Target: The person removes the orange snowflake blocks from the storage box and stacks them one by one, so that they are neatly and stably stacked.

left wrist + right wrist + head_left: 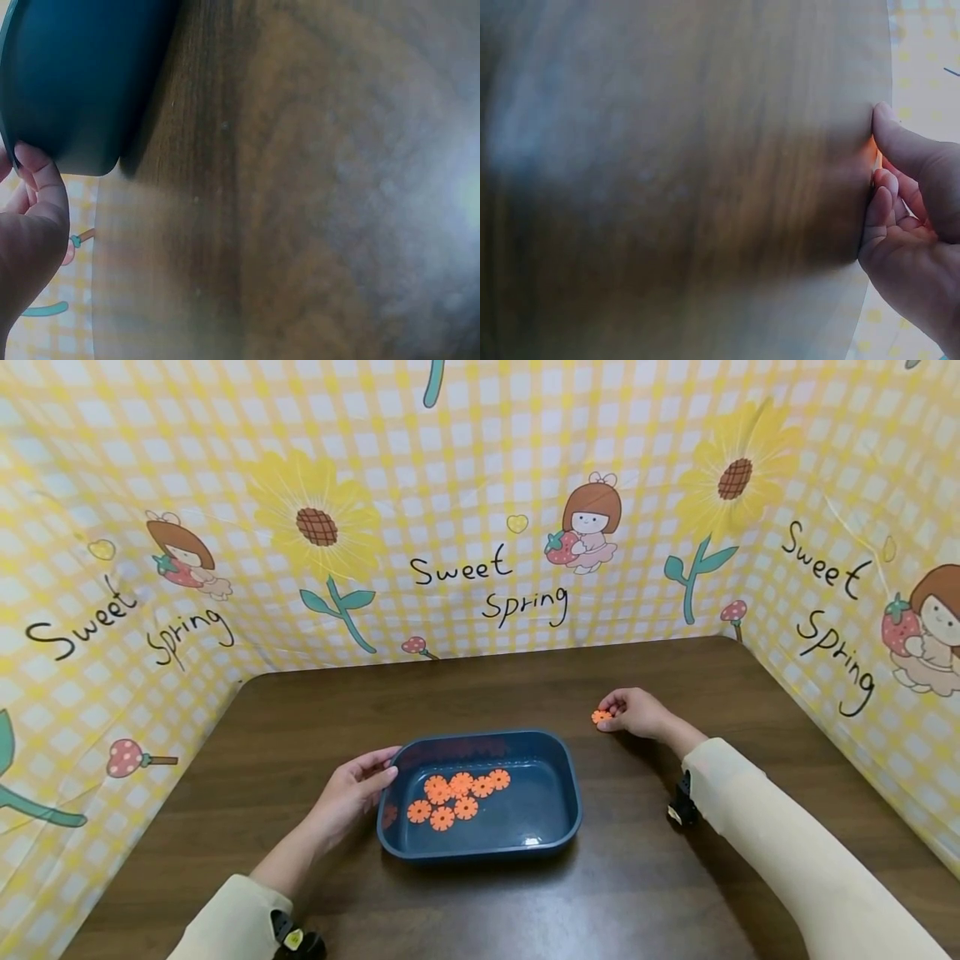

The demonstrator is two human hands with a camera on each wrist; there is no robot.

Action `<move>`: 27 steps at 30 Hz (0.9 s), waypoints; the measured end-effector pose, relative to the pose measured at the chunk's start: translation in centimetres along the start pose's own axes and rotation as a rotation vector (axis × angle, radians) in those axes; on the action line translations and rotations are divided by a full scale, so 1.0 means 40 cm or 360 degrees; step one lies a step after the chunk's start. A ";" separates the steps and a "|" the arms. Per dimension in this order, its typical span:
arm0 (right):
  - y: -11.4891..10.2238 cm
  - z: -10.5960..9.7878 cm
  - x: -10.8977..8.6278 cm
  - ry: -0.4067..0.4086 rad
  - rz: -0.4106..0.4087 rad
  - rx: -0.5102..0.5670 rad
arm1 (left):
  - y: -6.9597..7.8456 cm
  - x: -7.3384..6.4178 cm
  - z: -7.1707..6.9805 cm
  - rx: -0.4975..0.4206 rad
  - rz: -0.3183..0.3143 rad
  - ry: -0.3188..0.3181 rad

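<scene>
A dark blue rectangular tub with rounded corners sits on the table. Several orange notched plastic discs, shaped like little flowers, lie inside it, mostly toward its left half. My left hand grips the tub's upper left rim, thumb over the edge; the left wrist view shows the fingers at the tub's wall. To the right of and beyond the tub, my right hand pinches one more orange disc low over the tabletop. In the right wrist view only an orange sliver of that disc shows by the thumb.
The brown wood-grain table has rounded far corners. A yellow-and-white checked cloth with flowers, cartoon figures and lettering stands round its back and sides. Each wrist carries a small black device at the cream sleeve's cuff.
</scene>
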State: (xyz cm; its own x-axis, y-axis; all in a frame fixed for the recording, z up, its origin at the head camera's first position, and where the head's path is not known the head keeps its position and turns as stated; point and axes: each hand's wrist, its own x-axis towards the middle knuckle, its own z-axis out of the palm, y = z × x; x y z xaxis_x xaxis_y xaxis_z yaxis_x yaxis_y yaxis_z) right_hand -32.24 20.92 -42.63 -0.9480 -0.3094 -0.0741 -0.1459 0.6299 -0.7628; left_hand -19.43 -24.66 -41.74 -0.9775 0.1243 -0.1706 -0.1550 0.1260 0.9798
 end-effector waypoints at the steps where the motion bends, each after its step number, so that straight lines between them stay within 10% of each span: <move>1: 0.001 0.000 0.001 -0.0003 0.0002 0.0003 | 0.000 -0.001 0.000 -0.0001 -0.0001 0.0001; 27: -0.053 -0.018 -0.013 0.0127 -0.0045 0.0224 | 0.003 -0.001 -0.001 0.0027 -0.0009 -0.0011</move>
State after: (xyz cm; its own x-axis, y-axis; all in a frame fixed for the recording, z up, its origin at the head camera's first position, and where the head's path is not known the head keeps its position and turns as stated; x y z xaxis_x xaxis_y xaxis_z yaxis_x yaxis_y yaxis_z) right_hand -31.64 20.26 -40.52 -0.9645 -0.2642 -0.0045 -0.1369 0.5140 -0.8468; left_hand -19.40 -24.70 -41.60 -0.9755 0.1301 -0.1772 -0.1583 0.1433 0.9769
